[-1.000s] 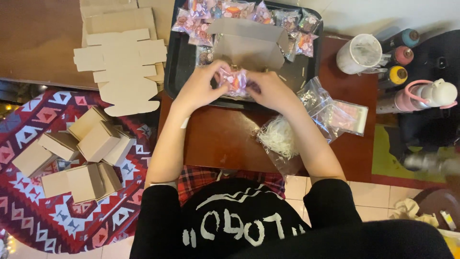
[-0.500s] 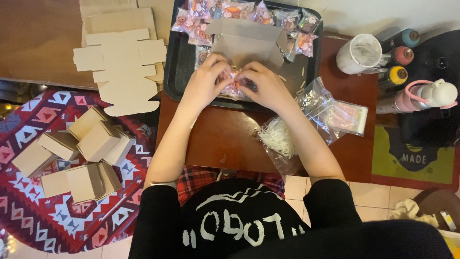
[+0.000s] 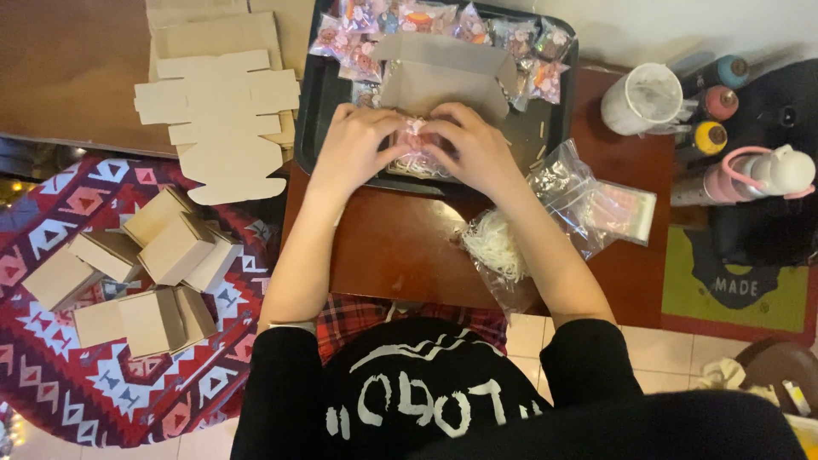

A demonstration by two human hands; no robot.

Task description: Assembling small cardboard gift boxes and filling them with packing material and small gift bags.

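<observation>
five folded boxes [image 3: 145, 273] lie on the rug at left. the left hand [image 3: 362, 149] and right hand [image 3: 473, 152] are curled tight around one small wrapped packet [image 3: 417, 136] over the tray [image 3: 311, 119]; its long axis is hidden. three bottles [image 3: 720, 102] stand at right.

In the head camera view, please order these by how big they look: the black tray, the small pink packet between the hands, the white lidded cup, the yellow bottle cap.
1. black tray, clearly the largest.
2. white lidded cup.
3. and 4. small pink packet and yellow bottle cap: unsure, since the hands cover most of the packet.
</observation>
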